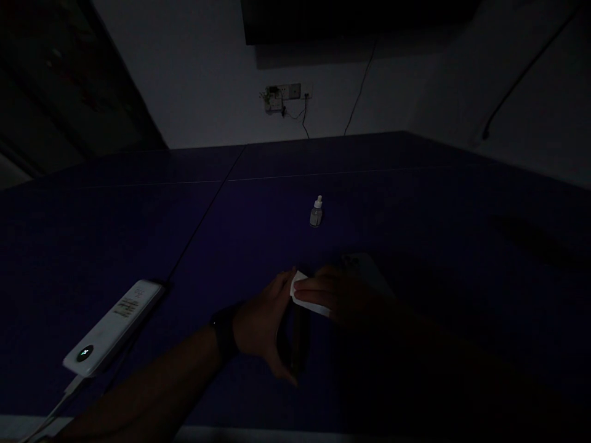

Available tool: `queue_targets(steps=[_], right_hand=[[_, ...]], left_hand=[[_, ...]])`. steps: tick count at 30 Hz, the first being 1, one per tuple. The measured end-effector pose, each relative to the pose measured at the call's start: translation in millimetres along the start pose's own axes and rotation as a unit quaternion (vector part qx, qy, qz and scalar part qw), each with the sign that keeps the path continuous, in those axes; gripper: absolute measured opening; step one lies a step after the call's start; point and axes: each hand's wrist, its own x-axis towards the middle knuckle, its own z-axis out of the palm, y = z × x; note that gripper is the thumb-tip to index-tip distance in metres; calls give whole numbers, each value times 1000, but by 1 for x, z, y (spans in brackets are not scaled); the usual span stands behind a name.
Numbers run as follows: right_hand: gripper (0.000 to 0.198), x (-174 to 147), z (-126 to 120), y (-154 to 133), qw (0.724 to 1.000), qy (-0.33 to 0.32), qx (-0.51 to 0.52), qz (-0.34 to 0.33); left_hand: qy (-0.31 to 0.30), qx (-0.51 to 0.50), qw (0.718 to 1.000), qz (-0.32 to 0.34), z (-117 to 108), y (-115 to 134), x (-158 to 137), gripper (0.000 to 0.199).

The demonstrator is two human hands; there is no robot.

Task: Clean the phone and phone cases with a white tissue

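My left hand (265, 323), with a dark band on its wrist, grips a thin dark flat object (296, 344) by its ends, thumb near me and fingers at the far side. The object seems to stand on its narrow edge; its kind is hard to make out in the dim light. My right hand (344, 295) has its fingers closed on a folded white tissue (311, 304) and presses it at the far end of that object. Partly behind the right hand lies a phone (369, 271) with a camera block. A small dropper bottle (316, 215) with a white cap stands upright beyond both hands.
On the left of the dark blue table (258, 209) lies a white power bank (113, 326) with a lit display and a white cable (55, 409). Wall sockets (286, 95) with cords and a dark screen (360, 18) are at the back.
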Motion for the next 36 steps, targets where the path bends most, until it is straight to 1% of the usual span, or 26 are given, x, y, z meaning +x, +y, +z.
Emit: queue_targets(steps=[4,5,8,9,13,14,17,18,22,23,26,28,31,36], right_hand=[[59,1,-5,2,998,8,-33,61],[60,1,-5,1,998,1,-33,60],[54,1,-5,-1,999,-29,-12,18],[52,1,-4,-1,999,-27,-7,17],[46,1,-3,-3,997,22,-29,67],[44,2,-3,-4,997,25,-34,59],[42,4,-6,-7,999,20,-25,-3],[41,4,-7,-7,1000,23,-21,-5],[42,6,-10,-10,996,37,-34,74],[42,6,-11,-11,996,33,-35,72],[40,3,-14,-17,1000,8,-23,1],[39,0,-16,-21,999,-12,-15,-27],[39,-2,-17,-26,999,-27,-11,-18],[39,-3,-10,-27,1000,3,13,-6]], left_hand=[[0,-10,1000,3,0,-1,0,171],[-1,-8,1000,3,0,-1,0,171],[-2,5,1000,7,1,-2,-1,171],[-1,6,1000,10,1,-2,-1,171],[9,-5,1000,26,1,0,-1,169],[10,-6,1000,25,2,0,-1,168],[10,2,1000,18,1,1,-1,168],[10,6,1000,19,1,1,-1,168],[13,13,999,39,0,1,0,168],[15,15,999,38,1,1,0,169],[21,26,999,29,4,-1,-2,173],[25,29,999,28,7,-3,-3,178],[44,9,998,33,11,-4,-3,182],[72,-22,997,19,11,-4,-1,179]])
